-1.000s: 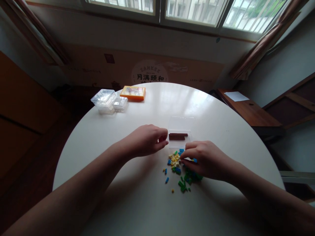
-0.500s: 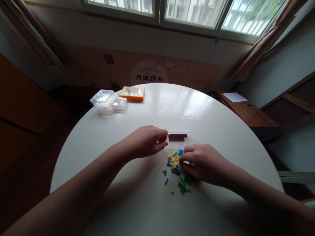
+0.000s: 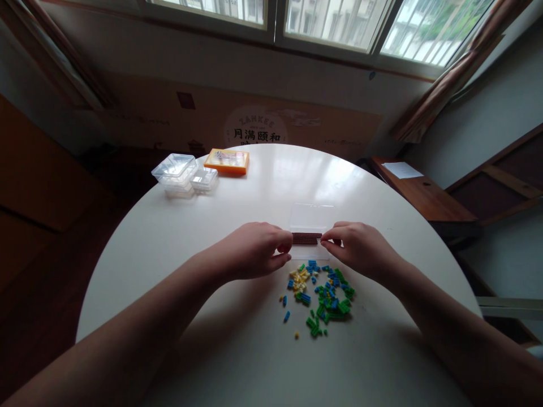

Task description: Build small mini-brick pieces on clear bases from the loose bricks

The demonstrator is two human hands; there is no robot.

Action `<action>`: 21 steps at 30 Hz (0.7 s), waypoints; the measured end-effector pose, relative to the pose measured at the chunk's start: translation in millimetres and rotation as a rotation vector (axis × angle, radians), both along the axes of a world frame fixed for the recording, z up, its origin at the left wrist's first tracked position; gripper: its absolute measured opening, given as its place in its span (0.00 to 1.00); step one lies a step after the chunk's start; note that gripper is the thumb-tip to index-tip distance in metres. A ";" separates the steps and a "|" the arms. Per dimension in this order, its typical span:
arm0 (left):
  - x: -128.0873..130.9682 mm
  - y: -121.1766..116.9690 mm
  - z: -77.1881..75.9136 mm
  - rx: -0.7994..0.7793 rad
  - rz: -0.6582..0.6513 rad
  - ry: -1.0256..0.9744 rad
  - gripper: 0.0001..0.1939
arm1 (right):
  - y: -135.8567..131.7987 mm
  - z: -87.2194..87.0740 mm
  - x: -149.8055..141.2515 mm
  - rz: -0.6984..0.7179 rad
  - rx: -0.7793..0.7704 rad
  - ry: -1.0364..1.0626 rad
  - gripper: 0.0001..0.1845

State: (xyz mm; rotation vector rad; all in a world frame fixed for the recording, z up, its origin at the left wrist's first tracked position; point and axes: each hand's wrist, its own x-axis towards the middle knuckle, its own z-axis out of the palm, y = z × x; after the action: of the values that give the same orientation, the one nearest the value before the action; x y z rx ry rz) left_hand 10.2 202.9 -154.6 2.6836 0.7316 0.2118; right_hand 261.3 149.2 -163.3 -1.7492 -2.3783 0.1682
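Dark brown studded strips (image 3: pixel 306 238) lie side by side in a shallow clear plastic case (image 3: pixel 311 252), whose clear lid (image 3: pixel 311 215) is folded back flat. My left hand (image 3: pixel 263 249) is curled at the case's left edge, thumb below the fingers; whatever its fingertips hold is hidden. At the right end of the strips, my right hand (image 3: pixel 360 246) pinches thumb and fingers together. Anything in that pinch is too small to make out. Just below the case spreads a loose pile of small toy bricks: green ones (image 3: pixel 335 310), blue ones (image 3: pixel 313 264) and pale yellow ones (image 3: pixel 299 277).
Stacked clear plastic boxes (image 3: pixel 175 169) and a smaller clear box (image 3: pixel 204 180) stand at the back left of the round white table (image 3: pixel 237 350). Beside them lies an orange box (image 3: pixel 227 161). A wooden desk (image 3: pixel 428 195) with white paper (image 3: pixel 402 169) stands right.
My right hand has moved from over the brick pile forward to the right end of the brown strips, uncovering the blue and green bricks. My left hand stays almost in place.
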 end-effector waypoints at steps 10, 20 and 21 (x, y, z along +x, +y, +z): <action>-0.2 1.3 0.4 0.011 0.017 0.013 0.06 | 0.2 -2.4 -8.7 -0.046 -0.001 -0.097 0.12; -0.5 -0.1 2.1 0.019 0.004 0.004 0.07 | -10.9 2.7 -6.3 -0.081 -0.012 -0.028 0.11; -0.5 0.0 2.0 0.022 0.003 0.002 0.07 | -11.9 2.6 -6.4 -0.077 -0.023 -0.017 0.11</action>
State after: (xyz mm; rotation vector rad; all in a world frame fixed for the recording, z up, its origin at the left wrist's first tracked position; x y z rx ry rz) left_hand 9.7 202.9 -152.7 2.7040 0.7379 0.2187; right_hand 254.9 137.3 -160.8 -1.8563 -2.3252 0.1716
